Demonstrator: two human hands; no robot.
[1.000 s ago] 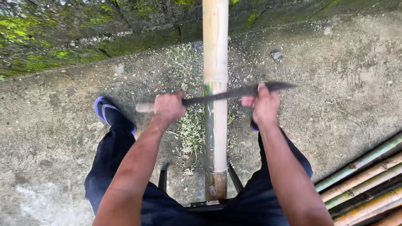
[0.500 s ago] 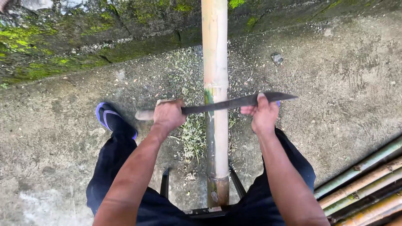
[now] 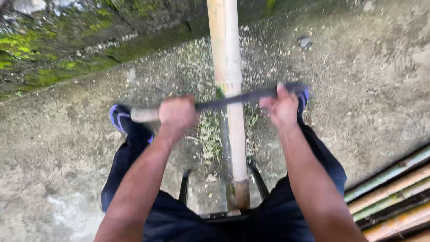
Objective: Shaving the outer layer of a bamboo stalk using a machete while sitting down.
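Outdoor work area on a rough grey concrete floor (image 3: 53, 170), bounded beyond the hands by a low wall (image 3: 58, 49) patched with green moss. Pale green shavings (image 3: 210, 134) are strewn on the concrete between and below the two hands; a small dark stone (image 3: 304, 42) lies well beyond the right hand. To the right of the right forearm, several bamboo poles (image 3: 394, 197) lie stacked side by side. Below the left hand a blue-edged sandal (image 3: 120, 118) shows at the end of a dark trouser leg; a second blue sandal (image 3: 303, 96) shows just past the right hand. A bamboo culm (image 3: 230, 98), pale tan with a green patch near the blade, runs away from the person between the two hands; its near end, darker and browner, rests on a dark metal frame (image 3: 215, 210) between the knees. A long dark blade (image 3: 237, 97) lies across the culm, touching it. The left hand (image 3: 177, 114) is closed in a fist around the blade's light wooden handle (image 3: 144, 114). The right hand (image 3: 282, 105), blurred by motion, is curled over the blade's far end.
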